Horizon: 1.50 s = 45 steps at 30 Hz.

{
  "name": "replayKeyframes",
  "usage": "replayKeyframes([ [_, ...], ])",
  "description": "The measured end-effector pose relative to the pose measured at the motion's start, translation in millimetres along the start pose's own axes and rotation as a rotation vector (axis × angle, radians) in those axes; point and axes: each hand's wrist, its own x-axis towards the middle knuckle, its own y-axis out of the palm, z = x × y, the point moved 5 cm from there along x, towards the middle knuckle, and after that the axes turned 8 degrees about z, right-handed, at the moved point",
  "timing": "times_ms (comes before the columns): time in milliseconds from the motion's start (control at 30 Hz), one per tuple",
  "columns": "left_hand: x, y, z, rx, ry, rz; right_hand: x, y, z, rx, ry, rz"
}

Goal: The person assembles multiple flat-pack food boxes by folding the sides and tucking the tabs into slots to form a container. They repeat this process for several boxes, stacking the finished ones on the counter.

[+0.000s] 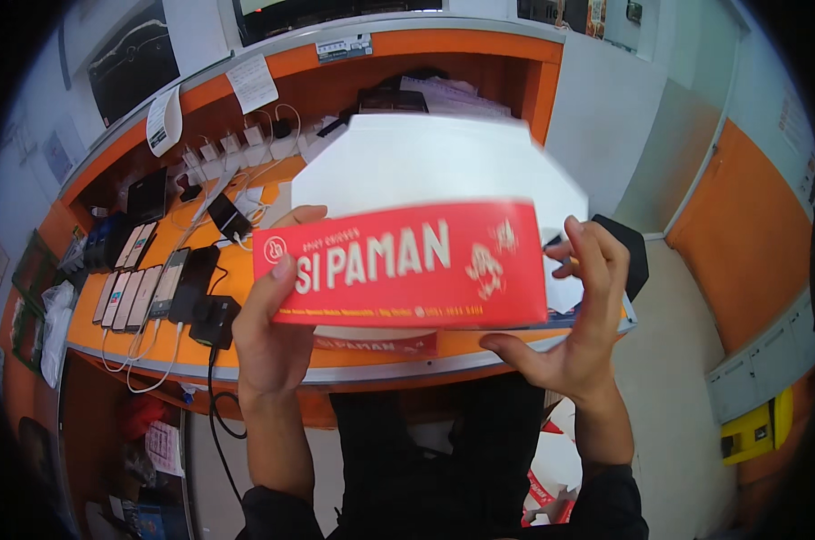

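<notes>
A red-and-white cardboard food box point(407, 270) is held up in front of me above the desk's front edge. Its red printed side faces me, and a broad white panel point(425, 166) rises behind it. My left hand point(277, 315) grips the box's left end, thumb on the red face and fingers behind. Beside the right end, my right hand point(583, 324) has thumb and fingers apart, with nothing visible between them. Under the held box, part of another red-and-white carton point(380, 344) shows at the desk edge.
The orange desk point(200, 351) carries several phones point(128, 297) on cables at the left, near a black adapter point(215, 321). Chargers point(230, 142) line the back. More red-and-white cartons point(556, 468) lie below at my right. A yellow object point(758, 427) stands far right.
</notes>
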Motion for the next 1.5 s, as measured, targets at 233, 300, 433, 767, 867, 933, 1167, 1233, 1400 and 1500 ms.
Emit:
replayKeyframes([
  [233,-3,-5,3,0.447,0.220,-0.018,-9,5,-10,0.407,0.240,0.138],
  [300,-7,-3,5,0.542,0.312,-0.009,2,0,4,0.386,0.214,0.152],
  [433,-16,0,7,0.539,0.371,-0.014,-2,2,14,0.411,0.219,0.175],
  [767,-26,7,11,0.443,0.484,-0.103,-12,-8,21,0.295,0.068,0.134],
  [867,-25,9,9,0.417,0.546,-0.094,-19,-8,24,0.207,-0.091,0.085],
  [933,-26,9,8,0.377,0.591,-0.041,-19,-10,24,0.243,-0.058,0.055],
  [1167,-32,7,1,0.486,0.820,0.233,-30,4,-3,0.702,0.183,0.087],
  [1233,-30,6,0,0.359,0.706,0.155,-28,12,-17,0.839,0.240,0.220],
  [1400,-35,14,3,-0.001,0.317,-0.081,-22,30,-30,1.308,0.205,0.244],
  [1500,-37,7,5,0.261,0.519,0.086,-23,23,-23,1.361,0.185,0.209],
])
